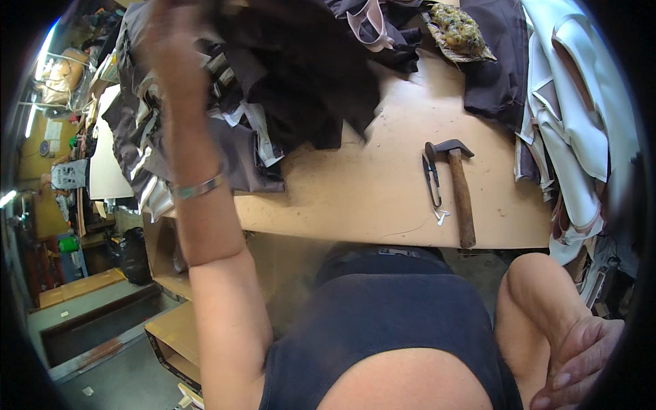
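First, at left, a black bag (pixel 134 256) stands on the near side of the room, with an open cardboard box (pixel 171 342) to its right; next, the left forearm, ringed by a metallic band (pixel 199 188), reaches to the far left, where the left hand (pixel 169 34) is blurred over dark cloth pieces (pixel 301 75) heaped on the desk (pixel 335 198); whether its fingers grip the cloth cannot be told; farther right, at the far side, lies a pale pink looped piece (pixel 369 27); right of centre, thread snips (pixel 431 179) lie beside a wooden-handled hammer (pixel 461 191), with a packet of yellow-green matter (pixel 456 33) beyond; at right, white pieces (pixel 581 130) hang over the desk's edge; nearest right, the right hand (pixel 581 359) has curled fingers, well apart from the dark cloth; whether it encloses anything cannot be told.
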The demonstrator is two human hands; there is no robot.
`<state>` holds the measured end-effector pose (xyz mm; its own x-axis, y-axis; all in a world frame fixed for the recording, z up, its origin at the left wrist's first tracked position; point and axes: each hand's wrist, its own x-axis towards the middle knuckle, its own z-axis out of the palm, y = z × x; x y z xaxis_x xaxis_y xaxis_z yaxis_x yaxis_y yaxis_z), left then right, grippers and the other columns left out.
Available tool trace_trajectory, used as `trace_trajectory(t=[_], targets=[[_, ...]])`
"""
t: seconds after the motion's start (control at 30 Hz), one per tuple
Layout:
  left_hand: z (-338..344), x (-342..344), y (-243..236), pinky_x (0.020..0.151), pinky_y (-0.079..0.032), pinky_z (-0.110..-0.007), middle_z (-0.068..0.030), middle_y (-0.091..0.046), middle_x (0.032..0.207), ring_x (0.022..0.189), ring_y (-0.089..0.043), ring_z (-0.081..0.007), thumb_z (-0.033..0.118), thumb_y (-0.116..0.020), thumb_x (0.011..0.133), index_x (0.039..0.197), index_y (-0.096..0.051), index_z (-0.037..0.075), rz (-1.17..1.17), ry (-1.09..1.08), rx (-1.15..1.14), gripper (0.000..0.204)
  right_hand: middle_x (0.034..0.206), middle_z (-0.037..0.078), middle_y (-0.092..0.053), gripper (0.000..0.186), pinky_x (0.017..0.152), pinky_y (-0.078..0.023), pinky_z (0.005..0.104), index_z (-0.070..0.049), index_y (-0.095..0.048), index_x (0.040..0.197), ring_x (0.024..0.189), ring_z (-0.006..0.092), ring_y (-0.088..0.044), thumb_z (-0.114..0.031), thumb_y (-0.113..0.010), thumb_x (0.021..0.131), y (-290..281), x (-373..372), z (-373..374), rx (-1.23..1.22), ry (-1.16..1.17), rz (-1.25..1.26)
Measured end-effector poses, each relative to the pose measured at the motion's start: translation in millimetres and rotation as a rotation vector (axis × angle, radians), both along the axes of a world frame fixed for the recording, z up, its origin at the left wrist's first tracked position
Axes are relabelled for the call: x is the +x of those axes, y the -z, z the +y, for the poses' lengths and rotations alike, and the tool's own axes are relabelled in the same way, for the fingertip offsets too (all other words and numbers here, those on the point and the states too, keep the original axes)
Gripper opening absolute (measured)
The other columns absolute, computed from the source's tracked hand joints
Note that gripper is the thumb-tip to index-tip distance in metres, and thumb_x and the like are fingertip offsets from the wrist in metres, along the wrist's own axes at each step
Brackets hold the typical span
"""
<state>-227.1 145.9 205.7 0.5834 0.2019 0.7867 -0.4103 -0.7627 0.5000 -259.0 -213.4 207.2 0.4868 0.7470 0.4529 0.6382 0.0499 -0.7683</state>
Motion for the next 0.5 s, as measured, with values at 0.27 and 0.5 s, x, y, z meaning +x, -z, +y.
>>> trace_trajectory(t=[0.27,0.5], targets=[[-53,-86,-10,0.075,-0.047,-0.03,-0.0156,-0.061,0.089,0.079,-0.061,-0.0281,0.007,-0.053,0.073,0.102,-0.057,0.0,0.711,0.433,0.131,0.031,0.105,0.016,-0.06,0.043,0.083,-0.044,0.0381,-0.002,-0.053,0.11,0.095,0.0286,-0.058,0.002,-0.06,0.068,48,23,34,0.315,0.099,0.085],[-93,-98,63,0.071,-0.047,-0.028,-0.0147,-0.061,0.085,0.075,-0.06,-0.0237,-0.002,-0.055,0.073,0.098,-0.058,-0.006,0.82,0.414,-0.295,0.025,0.107,0.013,-0.059,0.043,0.097,-0.035,0.0397,-0.002,-0.054,0.113,0.105,0.0292,-0.055,-0.011,-0.065,0.073,83,47,87,-0.083,-0.195,0.146]])
